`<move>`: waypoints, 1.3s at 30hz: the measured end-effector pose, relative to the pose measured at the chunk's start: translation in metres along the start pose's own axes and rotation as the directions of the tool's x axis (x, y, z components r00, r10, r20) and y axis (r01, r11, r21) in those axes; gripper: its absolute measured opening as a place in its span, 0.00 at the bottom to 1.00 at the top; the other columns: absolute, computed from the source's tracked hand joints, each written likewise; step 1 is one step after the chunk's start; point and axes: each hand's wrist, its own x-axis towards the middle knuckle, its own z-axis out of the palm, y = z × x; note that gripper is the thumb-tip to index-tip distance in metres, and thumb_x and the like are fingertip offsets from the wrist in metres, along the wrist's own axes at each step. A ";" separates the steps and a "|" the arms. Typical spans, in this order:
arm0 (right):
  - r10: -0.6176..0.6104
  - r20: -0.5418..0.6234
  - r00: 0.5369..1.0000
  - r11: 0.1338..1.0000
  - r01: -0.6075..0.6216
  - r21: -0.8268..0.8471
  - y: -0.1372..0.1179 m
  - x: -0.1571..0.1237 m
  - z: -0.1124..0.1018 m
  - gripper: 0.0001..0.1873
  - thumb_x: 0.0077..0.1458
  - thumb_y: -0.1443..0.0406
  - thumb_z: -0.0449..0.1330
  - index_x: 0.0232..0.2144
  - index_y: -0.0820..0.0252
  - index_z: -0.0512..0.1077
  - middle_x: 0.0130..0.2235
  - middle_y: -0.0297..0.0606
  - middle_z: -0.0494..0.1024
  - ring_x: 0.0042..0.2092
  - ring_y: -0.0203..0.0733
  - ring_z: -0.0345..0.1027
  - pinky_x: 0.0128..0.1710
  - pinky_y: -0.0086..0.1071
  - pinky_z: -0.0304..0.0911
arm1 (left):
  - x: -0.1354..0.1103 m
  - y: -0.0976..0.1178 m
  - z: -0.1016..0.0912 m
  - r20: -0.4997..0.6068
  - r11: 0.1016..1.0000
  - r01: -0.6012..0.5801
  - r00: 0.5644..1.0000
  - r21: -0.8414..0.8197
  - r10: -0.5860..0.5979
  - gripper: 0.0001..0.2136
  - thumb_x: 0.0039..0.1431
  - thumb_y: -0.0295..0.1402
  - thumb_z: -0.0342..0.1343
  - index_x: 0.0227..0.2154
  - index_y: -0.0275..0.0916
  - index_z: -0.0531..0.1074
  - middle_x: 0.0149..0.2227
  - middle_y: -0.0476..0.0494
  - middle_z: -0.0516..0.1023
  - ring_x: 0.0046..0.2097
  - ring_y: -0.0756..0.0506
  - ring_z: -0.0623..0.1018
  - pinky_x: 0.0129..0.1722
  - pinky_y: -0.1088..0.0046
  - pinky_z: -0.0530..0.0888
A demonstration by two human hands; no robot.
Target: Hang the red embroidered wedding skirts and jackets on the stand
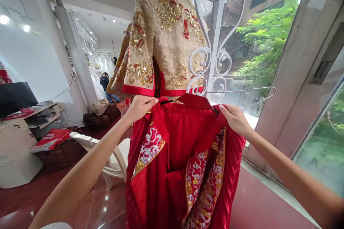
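Note:
A red pleated skirt (180, 128) with silver and gold embroidered panels hangs open in front of me, its waistband spread wide. My left hand (143, 107) pinches the waistband at its left end. At the right end, my right hand (235, 118) grips the same band, thumb on top. Between the hands, a red waistband flap (195, 101) stands up, and dark clips show at both sides. A wire hanger (245, 92) sticks out behind the skirt to the right. Just beyond hangs a cream and gold embroidered jacket (172, 39) with red trim.
White scrollwork metal (210, 61) stands by the window at the right. To the left are a white chair (115, 157), a desk (18, 143) with a monitor (18, 96), and bags (103, 112) on the floor. A person (104, 82) bends far back near white gowns.

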 end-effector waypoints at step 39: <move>-0.206 0.336 0.919 0.775 0.363 -0.518 0.011 0.014 -0.013 0.14 0.61 0.60 0.40 0.31 0.57 0.62 0.27 0.42 0.73 0.28 0.45 0.66 0.26 0.32 0.52 | 0.034 0.056 0.009 -0.013 0.978 -0.038 0.999 0.207 0.041 0.21 0.55 0.37 0.47 0.10 0.37 0.52 0.13 0.54 0.49 0.19 0.54 0.52 0.22 0.73 0.51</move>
